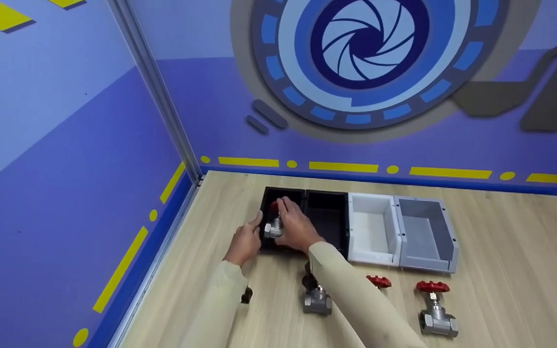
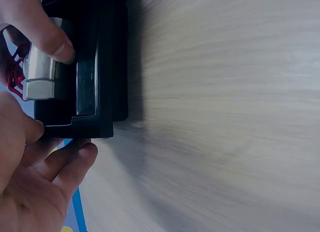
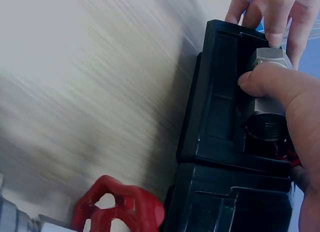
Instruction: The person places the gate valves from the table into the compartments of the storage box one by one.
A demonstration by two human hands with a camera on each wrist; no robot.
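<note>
My right hand (image 1: 300,229) holds a metal valve (image 1: 272,230) with a red handwheel (image 1: 274,206) inside the leftmost black bin (image 2: 105,128). In the right wrist view, its thumb (image 3: 257,84) lies across the silver valve body (image 3: 270,106), whose threaded opening faces the neighbouring bin. My left hand (image 1: 244,241) pinches the left wall of that same bin, thumb at the rim and fingers outside, as the left wrist view shows. The valve's handwheel is partly hidden behind the right fingers.
A second black bin (image 1: 327,193), a white bin (image 1: 374,261) and a grey bin (image 1: 428,265) adjoin in a row. Nearer stand a dark-handled valve (image 1: 317,300) and a red-wheeled valve (image 1: 437,316); another red handwheel (image 1: 379,281) shows beside the right sleeve. A dark piece (image 1: 246,295) peeks past the left sleeve.
</note>
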